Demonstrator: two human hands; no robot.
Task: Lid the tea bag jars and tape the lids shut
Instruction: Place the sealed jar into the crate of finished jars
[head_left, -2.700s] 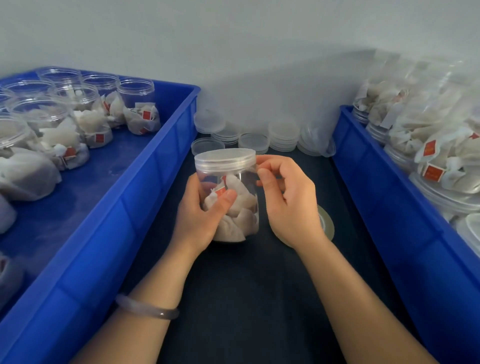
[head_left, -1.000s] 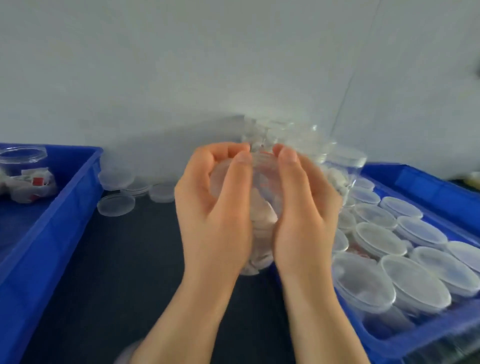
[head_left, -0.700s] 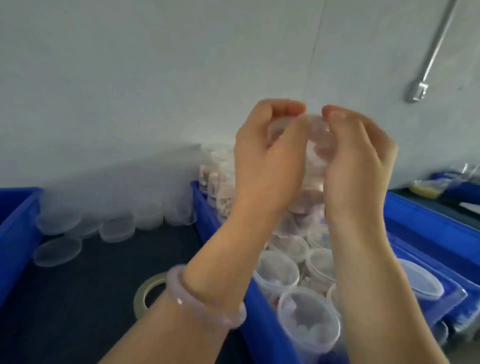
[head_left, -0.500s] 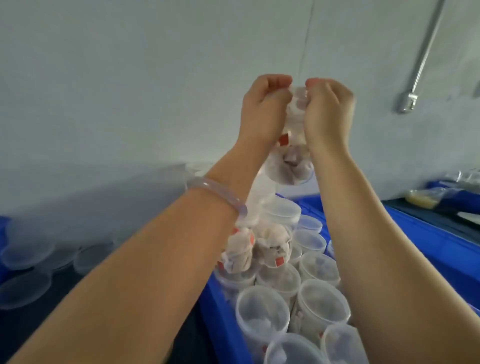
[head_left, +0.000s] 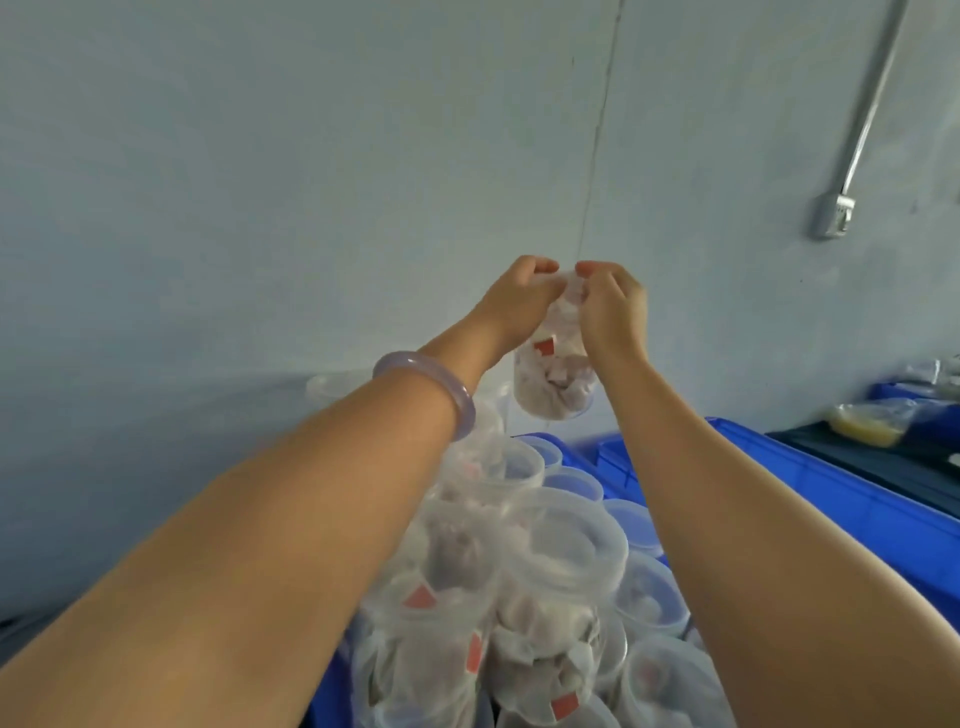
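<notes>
A clear plastic jar (head_left: 551, 375) full of white tea bags with red tags hangs in the air at arm's length, above the far end of a heap of jars. My left hand (head_left: 517, 301) and my right hand (head_left: 612, 306) both grip its upper part, fingers curled round the lid end, which they hide. Its bottom points toward me. Below my arms, lidded jars (head_left: 571, 551) of tea bags lie stacked in a blue crate (head_left: 810, 499).
A pale wall stands close behind the jar. A grey conduit with a box (head_left: 834, 214) runs down it at the right. Another blue crate and a bag with something yellow (head_left: 862, 423) sit on a dark table at the far right.
Both hands have carried the jar from the dark table up and rightward, out over the stacked jars in the right crate. My arms are now stretched farther out.
</notes>
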